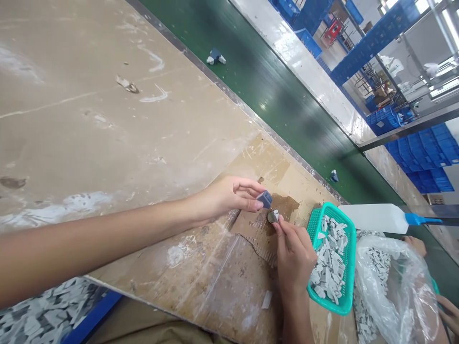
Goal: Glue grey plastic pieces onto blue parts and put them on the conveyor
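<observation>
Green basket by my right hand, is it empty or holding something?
The green basket isn't empty: many light grey pieces lie inside; their depth I can't tell.

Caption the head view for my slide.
Left hand holds a small dark-blue block, right hand a small light-grey piece, beside a teal plastic basket of grey pieces.

The small blue block (264,199) is looking like matt plastic, and the pale grey piece (276,215) near it is showing a dull finish. The surface (107,157) is looking like smooth, worn board, with chalky smears; the torn cardboard (261,240) on it is showing rough, ribbed edges. Far off, the green belt (258,91) is gleaming smoothly. On the right, the perforated basket (352,267) is looking plastic, and the clear bag (412,267) is shining like wrinkled plastic film.
</observation>
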